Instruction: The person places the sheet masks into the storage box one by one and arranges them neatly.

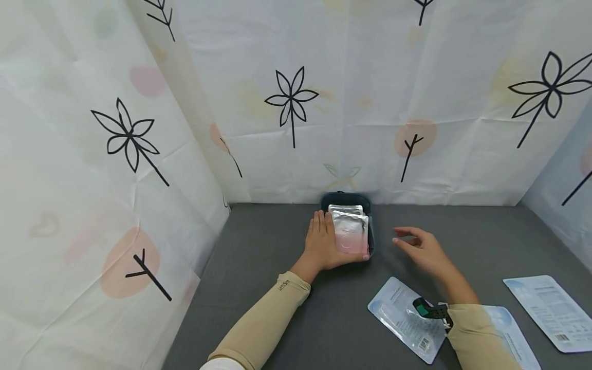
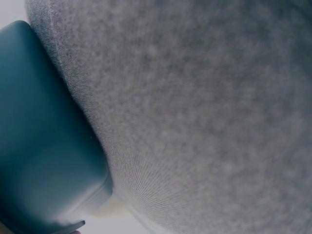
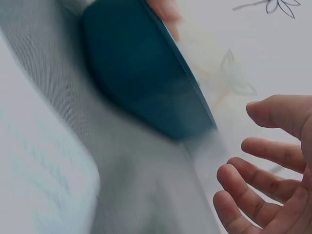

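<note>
Tabletop (image 1: 337, 318); pink sachets (image 1: 350, 236), head view only

A grey tabletop (image 1: 252, 252) supports a dark teal container (image 3: 141, 73) near its far edge; nearer lie three printed blue-and-white pouches: a left pouch (image 1: 401, 319), a partly covered middle pouch (image 1: 511, 331) and a right pouch (image 1: 552, 313).

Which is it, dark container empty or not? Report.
Not empty: the dark container holds silver and pink packets, visible inside its rim.

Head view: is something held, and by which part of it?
Nothing is clearly held: the left hand rests, fingers straight, along the left side of a dark teal, rectangular, plastic-looking container; the right hand is empty.
</note>
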Tool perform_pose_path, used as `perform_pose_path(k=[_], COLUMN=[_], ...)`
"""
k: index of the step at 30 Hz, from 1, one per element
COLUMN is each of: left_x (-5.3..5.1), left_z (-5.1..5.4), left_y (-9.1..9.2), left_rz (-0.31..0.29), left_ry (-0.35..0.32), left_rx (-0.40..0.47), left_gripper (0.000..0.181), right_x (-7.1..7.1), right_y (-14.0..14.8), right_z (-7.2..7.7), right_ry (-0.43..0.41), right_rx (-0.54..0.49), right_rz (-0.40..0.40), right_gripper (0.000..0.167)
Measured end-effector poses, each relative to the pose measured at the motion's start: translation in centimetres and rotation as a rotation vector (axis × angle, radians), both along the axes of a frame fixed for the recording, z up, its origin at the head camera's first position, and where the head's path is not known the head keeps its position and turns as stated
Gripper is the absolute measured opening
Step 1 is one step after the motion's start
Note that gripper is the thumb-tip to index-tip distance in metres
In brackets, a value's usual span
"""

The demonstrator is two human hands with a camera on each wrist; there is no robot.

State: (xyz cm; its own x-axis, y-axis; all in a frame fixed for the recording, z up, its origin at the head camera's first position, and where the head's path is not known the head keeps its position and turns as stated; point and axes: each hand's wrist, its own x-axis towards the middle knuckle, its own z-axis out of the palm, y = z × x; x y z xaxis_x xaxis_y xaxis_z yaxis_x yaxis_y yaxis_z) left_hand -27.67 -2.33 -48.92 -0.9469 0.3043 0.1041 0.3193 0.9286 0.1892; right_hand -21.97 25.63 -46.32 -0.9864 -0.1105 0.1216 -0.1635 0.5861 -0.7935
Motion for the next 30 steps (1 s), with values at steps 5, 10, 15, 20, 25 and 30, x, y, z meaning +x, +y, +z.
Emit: perform_pose_path(k=[5,10,15,20,25,30], left_x=[0.0,-0.1,-0.3,-0.4,-0.7,-0.9], left_z=[0.0,0.0,0.0,0.0,-0.3,-0.5], left_y=[-0.1,-0.2,-0.4,-0.5,-0.4,-0.3], left_rz=[-0.009,-0.016,-0.006,-0.013,-0.001,-0.003], left_ry=[0.008,0.004,-0.007,-0.014,-0.024,-0.041], left_rx=[0.002,-0.009,-0.035,-0.037,-0.034,-0.030], left_gripper=[0.154,0.155,0.156,0.157,0.157,0.158], right_x=[1.9,3.9,6.0,8.2,9.1,9.2], right_y=[3.7,7.8,11.8,15.3,19.6,24.3], right_z=[0.3,0.3,0.5,0.1,-2.2,-6.4], right_ry=[-0.001,-0.014,-0.078,-0.126,-0.100,-0.109], right_rx=[0.087,0.187,0.209,0.207,0.233,0.290], right_rz=[-0.050,-0.144,-0.276,-0.446,-0.597,-0.784], right_gripper=[0.050,0.054,0.062,0.063,0.066,0.068])
